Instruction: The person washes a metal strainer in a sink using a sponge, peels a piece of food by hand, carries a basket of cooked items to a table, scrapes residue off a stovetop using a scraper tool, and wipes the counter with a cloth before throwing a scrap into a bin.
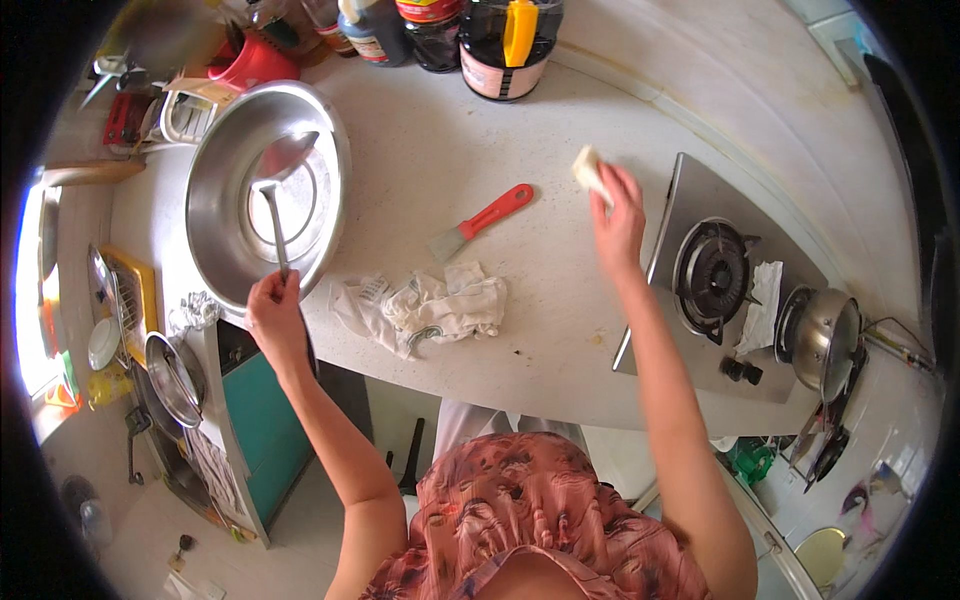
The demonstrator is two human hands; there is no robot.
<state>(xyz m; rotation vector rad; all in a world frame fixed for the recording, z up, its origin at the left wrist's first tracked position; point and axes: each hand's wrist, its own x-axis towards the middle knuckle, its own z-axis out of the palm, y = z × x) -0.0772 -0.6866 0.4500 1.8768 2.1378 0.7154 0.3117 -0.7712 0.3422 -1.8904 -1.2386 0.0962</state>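
My left hand (274,319) grips a long-handled metal spatula (276,225), whose shiny broad end is over the inside of a large stainless steel basin (214,195). Whether the blade touches the basin I cannot tell. My right hand (621,217) pinches a small pale wad (587,171), a sponge or folded cloth, above the countertop left of the stove. Between the hands, a scraper with a red handle (499,210) and a flat metal blade lies on the counter. Nearer to me is a crumpled white plastic bag or cloth (442,307) with green print.
A gas stove (716,277) stands at right, bearing a metal pot (821,345). Bottles and a large dark jug (504,52) line the back, near a red container (259,66). A metal pan (174,379) sits at far left. The countertop's front edge (480,401) curves before me.
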